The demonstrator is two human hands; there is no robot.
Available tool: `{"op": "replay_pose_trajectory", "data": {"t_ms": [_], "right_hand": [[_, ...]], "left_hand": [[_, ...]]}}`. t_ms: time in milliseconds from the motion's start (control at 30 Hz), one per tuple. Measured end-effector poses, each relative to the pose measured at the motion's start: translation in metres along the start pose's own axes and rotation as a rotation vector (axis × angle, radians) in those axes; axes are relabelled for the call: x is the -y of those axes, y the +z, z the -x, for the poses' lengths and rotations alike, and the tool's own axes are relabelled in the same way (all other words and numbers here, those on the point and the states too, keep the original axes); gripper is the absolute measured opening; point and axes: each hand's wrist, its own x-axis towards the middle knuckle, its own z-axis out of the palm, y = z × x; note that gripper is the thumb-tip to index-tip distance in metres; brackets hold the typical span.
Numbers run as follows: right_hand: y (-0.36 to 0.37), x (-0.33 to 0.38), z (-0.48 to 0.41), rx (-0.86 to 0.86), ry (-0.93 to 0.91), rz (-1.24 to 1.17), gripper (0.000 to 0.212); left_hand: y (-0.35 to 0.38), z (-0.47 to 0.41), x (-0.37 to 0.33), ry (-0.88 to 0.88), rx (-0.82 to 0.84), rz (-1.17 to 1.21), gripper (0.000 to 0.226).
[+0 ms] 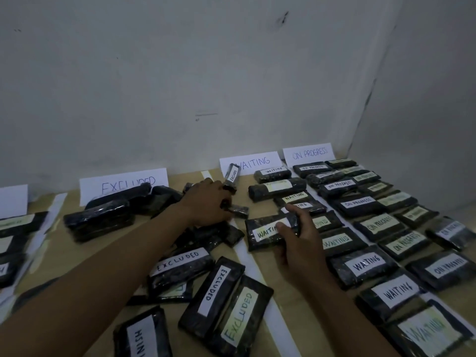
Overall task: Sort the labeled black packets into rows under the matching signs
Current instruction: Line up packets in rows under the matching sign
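Packets wrapped in black plastic cover a tan table (pixel 262 284) below a white wall. The left hand (pixel 206 206) is closed around an "EXCLUDED" packet (pixel 231 177), holding it upright in front of the "WAITING" sign (pixel 253 162). The right hand (pixel 296 237) grips a "WAITING" packet (pixel 265 233), thumb on its label, at the near edge of the waiting row. An "EXCLUDED" sign (pixel 123 185) stands against the wall with a loose heap of packets (pixel 103 217) below it. Under the "ON PROGRESS" sign (pixel 309 153), packets lie in two neat rows (pixel 381 210). White paper strips (pixel 257 266) divide the columns.
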Motion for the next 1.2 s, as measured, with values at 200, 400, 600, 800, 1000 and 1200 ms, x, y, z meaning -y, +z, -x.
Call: {"op": "replay_pose_trajectory", "data": {"t_ms": [200, 400, 600, 800, 1000, 1200], "right_hand": [[0.003, 0.006, -0.001, -0.013, 0.102, -0.201, 0.030], [0.004, 0.010, -0.001, -0.017, 0.160, -0.277, 0.030], [0.000, 0.010, -0.003, 0.004, 0.164, -0.279, 0.034], [0.001, 0.009, -0.002, 0.040, 0.152, -0.254, 0.035], [0.010, 0.024, -0.014, 0.030, -0.048, 0.058, 0.037], [0.054, 0.058, -0.120, 0.026, -0.194, 0.306, 0.032]], "left_hand": [[-0.011, 0.022, 0.029, -0.081, 0.098, 0.085, 0.028], [-0.008, -0.004, 0.025, -0.131, -0.084, 0.201, 0.029], [0.002, -0.059, 0.004, -0.007, 0.159, 0.059, 0.061], [0.013, -0.044, 0.019, -0.078, 0.022, 0.152, 0.050], [0.003, -0.001, 0.050, -0.151, -0.293, 0.355, 0.030], [0.001, 0.040, 0.070, -0.138, -0.360, 0.382, 0.022]]}}
